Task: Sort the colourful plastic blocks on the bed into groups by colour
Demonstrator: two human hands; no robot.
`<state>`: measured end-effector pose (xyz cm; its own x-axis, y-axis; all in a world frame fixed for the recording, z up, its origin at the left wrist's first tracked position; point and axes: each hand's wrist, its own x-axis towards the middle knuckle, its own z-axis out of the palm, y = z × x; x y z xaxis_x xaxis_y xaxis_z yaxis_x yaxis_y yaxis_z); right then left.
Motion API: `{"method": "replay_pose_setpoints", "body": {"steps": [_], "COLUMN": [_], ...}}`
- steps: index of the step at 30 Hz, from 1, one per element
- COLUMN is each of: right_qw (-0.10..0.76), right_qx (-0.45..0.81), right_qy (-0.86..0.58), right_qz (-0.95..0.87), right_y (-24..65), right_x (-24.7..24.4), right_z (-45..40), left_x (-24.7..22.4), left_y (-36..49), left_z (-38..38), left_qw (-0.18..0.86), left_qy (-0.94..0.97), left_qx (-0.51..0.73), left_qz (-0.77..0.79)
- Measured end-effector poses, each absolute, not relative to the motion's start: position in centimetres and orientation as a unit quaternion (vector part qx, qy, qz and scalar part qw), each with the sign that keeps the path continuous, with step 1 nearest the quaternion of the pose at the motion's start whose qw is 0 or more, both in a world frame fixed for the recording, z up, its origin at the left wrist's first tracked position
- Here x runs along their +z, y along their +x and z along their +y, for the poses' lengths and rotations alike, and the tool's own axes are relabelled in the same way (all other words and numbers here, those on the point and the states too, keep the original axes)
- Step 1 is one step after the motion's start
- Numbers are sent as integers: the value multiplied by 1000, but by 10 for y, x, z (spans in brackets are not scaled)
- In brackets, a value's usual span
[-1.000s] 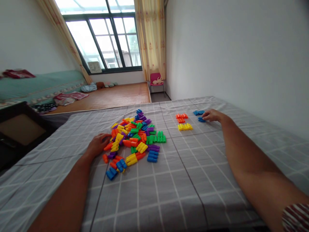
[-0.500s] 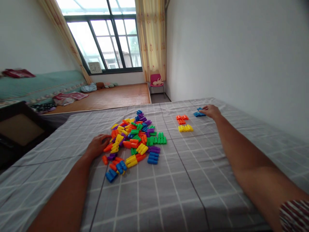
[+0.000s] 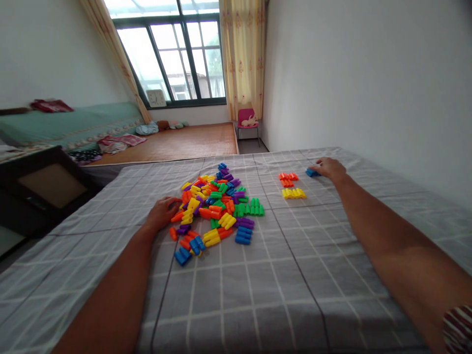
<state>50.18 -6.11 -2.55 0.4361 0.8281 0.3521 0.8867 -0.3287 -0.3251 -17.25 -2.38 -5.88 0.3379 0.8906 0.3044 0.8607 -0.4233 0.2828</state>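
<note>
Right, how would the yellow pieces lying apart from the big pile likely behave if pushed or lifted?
The yellow pieces look like glossy moulded plastic, so they are probably stiff and slightly slippery. Lying low and side by side on the checked sheet, they seem more apt to slide than tip. Being small, they are probably light.

A short striped sleeve (image 3: pixel 459 329) covers part of the upper right arm, its maroon and off-white bands running at a slant, their edges slightly wavy, with a rounded hem curving about the limb. Below it the right forearm (image 3: pixel 376 250) is bare, broad near the elbow and tapering to a slim wrist. The left forearm (image 3: pixel 114 290) is bare too, likewise narrowing, and both hands (image 3: pixel 331 169) are ungloved
</note>
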Motion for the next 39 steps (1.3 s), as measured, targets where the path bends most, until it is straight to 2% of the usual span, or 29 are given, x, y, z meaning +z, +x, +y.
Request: {"method": "replay_pose_setpoints", "body": {"steps": [3, 7, 10, 14, 16, 20, 22, 27, 39], "right_qw": [224, 182, 106, 51, 71, 166, 150, 34, 94], "right_qx": [-65, 34, 128, 137, 140, 99, 73, 97, 100], "right_qy": [-791, -647, -548, -525, -522, -529, -548, -575, -523], "right_qz": [-565, -739, -820, -838, -838, -826, -820, -812, -841], "right_y": [469, 381, 314, 265, 257, 255, 255, 246, 249], "right_x": [-6, 7, 1, -13, -16, -9, -4, -2, -14], "right_z": [-60, -68, -82, -97, -100, -104, -110, -131, -126], "left_x": [-58, -56, -55, -53, -53, -54, -55, -56, -58], "left_y": [-170, -168, -166, -164, -164, -164, -165, -165, -163], "left_z": [-25, -27, -30, -32, -32, -30, -29, -27, -25], "left_qw": [32, 41, 44, 33, 26, 19, 16, 11, 17], "left_qy": [815, 813, 813, 817, 817, 816, 817, 820, 821], "left_qx": [210, 216, 215, 208, 205, 199, 196, 192, 203], "left_qz": [539, 539, 539, 537, 538, 542, 541, 538, 534]}}
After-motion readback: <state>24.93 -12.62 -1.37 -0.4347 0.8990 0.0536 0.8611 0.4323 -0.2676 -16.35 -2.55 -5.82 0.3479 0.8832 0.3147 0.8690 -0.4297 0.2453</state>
